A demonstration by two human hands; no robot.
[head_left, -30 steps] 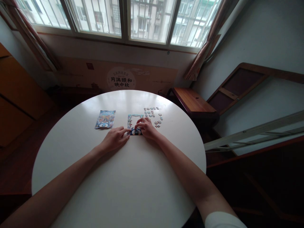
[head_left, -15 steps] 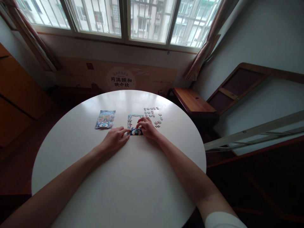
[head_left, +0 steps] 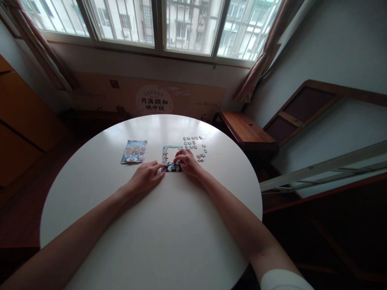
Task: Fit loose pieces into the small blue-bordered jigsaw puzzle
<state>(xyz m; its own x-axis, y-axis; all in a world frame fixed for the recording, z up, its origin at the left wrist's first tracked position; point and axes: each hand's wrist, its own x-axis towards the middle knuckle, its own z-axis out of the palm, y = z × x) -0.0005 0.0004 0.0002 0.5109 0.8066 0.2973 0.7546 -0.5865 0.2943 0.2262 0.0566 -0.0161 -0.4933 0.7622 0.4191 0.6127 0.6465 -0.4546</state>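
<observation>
Furthest left of the half-built jigsaw [head_left: 171,168], a small colourful printed leaflet [head_left: 134,151] lies flat on the round white table [head_left: 169,233], well apart from the jigsaw; its print is too small to read. Next comes the left forearm, bare, stretched diagonally across the tabletop from the near left edge towards the jigsaw. The left hand [head_left: 146,176] rests palm down at the jigsaw's lower left corner. It is loosely curled with the forefinger pointed out so that its tip touches that corner, and it grips nothing. The jigsaw itself is an open frame of joined edge pieces, with a darker filled strip along its near side. Behind it, beyond the table, a brown cardboard sheet [head_left: 193,98] leans under the window [head_left: 157,22], printed with a round emblem that reads 月满颐和 映中秋. The smaller lettering around the emblem cannot be made out. The right arm comes in from the near right, a white sleeve at its upper end, bent at the elbow towards the jigsaw. The right hand [head_left: 188,162] lies over the jigsaw's right side, knuckles raised and fingers bent down, their tips pressing on the near strip. Whether it pinches a piece I cannot tell. Just right of the jigsaw lie scattered loose pieces [head_left: 194,141].
</observation>
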